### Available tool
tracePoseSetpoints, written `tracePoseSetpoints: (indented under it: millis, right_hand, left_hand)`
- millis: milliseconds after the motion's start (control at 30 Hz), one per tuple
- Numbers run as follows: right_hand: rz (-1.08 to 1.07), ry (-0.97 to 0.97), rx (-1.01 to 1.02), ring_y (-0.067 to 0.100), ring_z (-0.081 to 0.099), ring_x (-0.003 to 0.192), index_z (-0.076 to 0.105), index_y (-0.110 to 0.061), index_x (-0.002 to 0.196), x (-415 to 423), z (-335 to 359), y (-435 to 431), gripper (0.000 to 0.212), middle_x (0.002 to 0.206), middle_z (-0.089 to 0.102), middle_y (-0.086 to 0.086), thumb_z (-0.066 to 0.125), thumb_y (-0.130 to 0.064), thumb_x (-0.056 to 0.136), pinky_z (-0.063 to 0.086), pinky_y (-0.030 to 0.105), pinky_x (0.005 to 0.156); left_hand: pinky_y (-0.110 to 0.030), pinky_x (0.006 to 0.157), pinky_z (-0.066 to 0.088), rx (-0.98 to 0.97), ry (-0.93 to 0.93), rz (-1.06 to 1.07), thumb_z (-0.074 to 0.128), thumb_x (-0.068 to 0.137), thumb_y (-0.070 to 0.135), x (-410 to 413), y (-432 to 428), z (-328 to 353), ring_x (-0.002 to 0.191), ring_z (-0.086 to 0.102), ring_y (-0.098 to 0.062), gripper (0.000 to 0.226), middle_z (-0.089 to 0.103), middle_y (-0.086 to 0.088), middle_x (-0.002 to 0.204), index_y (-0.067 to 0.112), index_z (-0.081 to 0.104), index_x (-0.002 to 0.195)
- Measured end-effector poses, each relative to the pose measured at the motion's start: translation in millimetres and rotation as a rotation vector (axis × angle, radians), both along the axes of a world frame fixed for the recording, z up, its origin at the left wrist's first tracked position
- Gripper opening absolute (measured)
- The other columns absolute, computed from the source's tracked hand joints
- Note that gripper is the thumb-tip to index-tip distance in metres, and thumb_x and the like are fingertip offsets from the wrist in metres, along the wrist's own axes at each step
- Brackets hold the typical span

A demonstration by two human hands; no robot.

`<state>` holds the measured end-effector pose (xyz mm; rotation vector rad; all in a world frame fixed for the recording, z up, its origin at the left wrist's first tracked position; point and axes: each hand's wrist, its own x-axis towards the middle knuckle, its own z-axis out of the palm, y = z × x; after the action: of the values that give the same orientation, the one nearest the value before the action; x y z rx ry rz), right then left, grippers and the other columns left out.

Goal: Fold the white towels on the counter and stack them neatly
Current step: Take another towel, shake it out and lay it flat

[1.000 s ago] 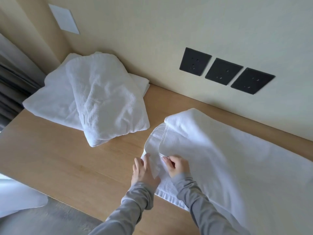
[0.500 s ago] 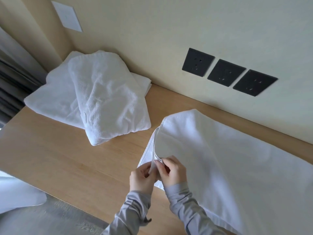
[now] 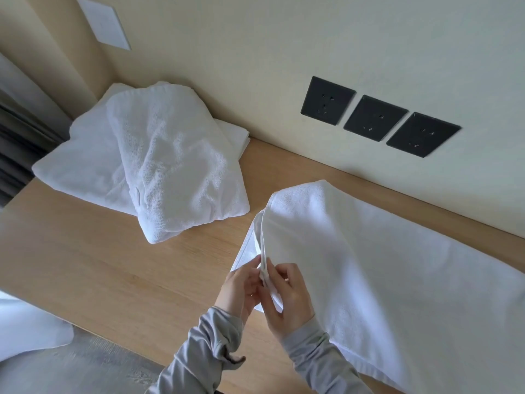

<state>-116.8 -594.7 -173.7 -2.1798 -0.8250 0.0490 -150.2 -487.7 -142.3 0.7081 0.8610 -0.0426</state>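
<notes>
1. Compared with a second ago, the left hand [image 3: 241, 288] has come up off the cloth to meet the right hand [image 3: 289, 300], and both now pinch the same corner of the towel [image 3: 369, 265], lifted a little above the worktop [image 3: 85, 265].
2. Left fingertips and thumb nip the layered hem from one side. The right fingers curl round it from the other, so the two hands are almost touching.
3. From that corner the towel runs away to the right of the hands and lies doubled along the worktop, with its far fold up beyond the fingertips.
4. I judge the step to be matching the corners of a lengthwise fold (the under layer still peeps out just left of the pinch).
5. Next, the edges want squaring and laying flat, and then the long strip needs folding across.
6. Well beyond the left hand sits the pile of towels [image 3: 159, 160], the top one loose and askew, so stacking is not yet finished.
</notes>
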Motion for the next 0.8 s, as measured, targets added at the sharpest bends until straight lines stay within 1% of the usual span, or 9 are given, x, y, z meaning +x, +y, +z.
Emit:
tracePoseSetpoints:
  millis: [167,233,300,333,400,500,600,667,800]
  right_hand:
    - [-0.053,0.017,0.002,0.012,0.052,0.071,0.066,-0.005,0.104,11.3,-13.6,-9.6,0.022,0.082,0.051,0.001,0.05,-0.011,0.09,0.046,0.023,0.064]
    - [-0.2,0.113,0.082,0.01,0.045,0.066,0.06,-0.002,0.079,25.6,-7.2,-10.2,0.015,0.074,0.048,0.001,0.05,-0.009,0.088,0.042,0.029,0.063]
    - [-0.379,0.107,0.167,0.012,0.041,0.064,0.055,0.003,0.067,54.5,13.8,-16.5,0.02,0.065,0.045,0.008,0.05,-0.007,0.083,0.035,0.028,0.062]
    - [-0.45,0.026,0.202,0.015,0.041,0.064,0.054,0.006,0.065,71.8,31.1,-22.7,0.02,0.062,0.046,0.013,0.051,-0.005,0.082,0.034,0.029,0.06]
    - [-0.508,-0.205,0.264,0.011,0.037,0.064,0.053,0.003,0.067,98.2,70.1,-35.0,0.02,0.063,0.042,0.009,0.052,-0.003,0.086,0.032,0.019,0.057]
    - [-0.38,-0.393,0.265,0.009,0.033,0.065,0.05,-0.006,0.07,90.9,94.7,-29.0,0.02,0.071,0.038,-0.002,0.046,-0.007,0.089,0.031,0.01,0.062]
    - [-0.226,-0.223,0.078,0.022,0.043,0.065,0.059,0.003,0.068,49.6,51.9,-10.9,0.031,0.067,0.049,0.014,0.042,-0.013,0.088,0.039,0.029,0.059]
    - [-0.17,-0.124,-0.031,0.027,0.052,0.064,0.062,0.004,0.07,27.2,14.6,-6.4,0.026,0.067,0.053,0.016,0.047,-0.009,0.087,0.042,0.034,0.058]
    - [-0.16,0.029,-0.056,0.022,0.054,0.055,0.062,0.0,0.068,0.6,-18.6,-4.7,0.01,0.066,0.053,0.01,0.059,-0.001,0.078,0.044,0.033,0.05]
  left_hand:
    - [-0.031,0.096,0.043,-0.048,0.035,-0.161,0.032,0.095,0.008,1.7,9.3,-6.0,0.095,0.064,-0.021,0.034,0.07,-0.015,0.103,0.007,0.063,0.109]
    - [-0.03,0.092,0.048,0.229,0.154,-0.254,0.036,0.096,0.005,3.8,21.4,-20.2,0.095,0.064,-0.022,0.03,0.069,-0.015,0.107,0.006,0.065,0.103]
    - [-0.031,0.089,0.047,0.736,0.44,-0.507,0.046,0.094,0.011,5.3,36.8,-39.0,0.096,0.059,-0.02,0.021,0.065,-0.01,0.114,0.011,0.06,0.109]
    - [-0.031,0.089,0.044,0.886,0.551,-0.598,0.052,0.092,0.017,3.6,41.1,-47.6,0.101,0.055,-0.021,0.027,0.06,-0.007,0.119,0.016,0.056,0.119]
    - [-0.037,0.096,0.043,0.933,0.612,-0.722,0.063,0.084,0.03,3.6,41.1,-57.7,0.11,0.051,-0.024,0.045,0.054,-0.006,0.121,0.02,0.048,0.126]
    - [-0.037,0.085,0.052,0.875,0.621,-0.862,0.063,0.08,0.034,7.5,26.5,-55.5,0.094,0.06,-0.025,0.036,0.063,-0.005,0.101,0.017,0.056,0.111]
    - [-0.024,0.062,0.047,0.905,0.515,-0.719,0.062,0.081,0.027,5.3,21.5,-47.5,0.068,0.056,-0.02,0.008,0.06,0.001,0.072,0.019,0.06,0.08]
    - [-0.023,0.05,0.038,0.923,0.388,-0.532,0.068,0.079,0.023,-0.8,17.9,-38.5,0.054,0.048,-0.015,0.019,0.051,0.006,0.055,0.018,0.057,0.064]
    - [-0.021,0.05,0.052,0.803,0.218,-0.32,0.064,0.085,0.015,-5.5,2.1,-19.9,0.046,0.064,-0.015,0.021,0.065,0.002,0.051,0.005,0.068,0.067]
